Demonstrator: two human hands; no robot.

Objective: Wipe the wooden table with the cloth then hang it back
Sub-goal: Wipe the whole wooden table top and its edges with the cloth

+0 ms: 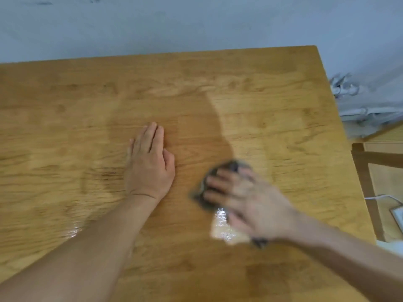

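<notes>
Wood in a honey-brown tone forms the one table point(272, 94) in view, and its top fills most of the frame. Two hands are present, both bare, with both forearms entering from the near edge. The left hand point(149, 164) lies flat on the table left of centre, palm down, fingers straight and closed together, thumb alongside; it holds nothing. The right hand point(250, 205) lies to the right of it and well apart from it, with its fingers spread and laid straight over the one cloth point(231, 166), pressing it down on the tabletop. The cloth is dark grey and crumpled, and it lies on the table right of centre, under the right hand. One bright wet patch point(222, 227) glistens on the wood, touching the near-left side of that hand. A pale wall point(196, 22) runs behind the far edge of the table. At the right edge, a bundle of white cables point(349, 88) lies on the floor; their number cannot be counted. A wooden frame point(366, 171) stands beside the table, cut off by the picture border. Most of the cloth is hidden by the right hand, with only three grey portions showing around it. The right hand and the cloth are blurred, so the cloth's weave and outline cannot be made out.
</notes>
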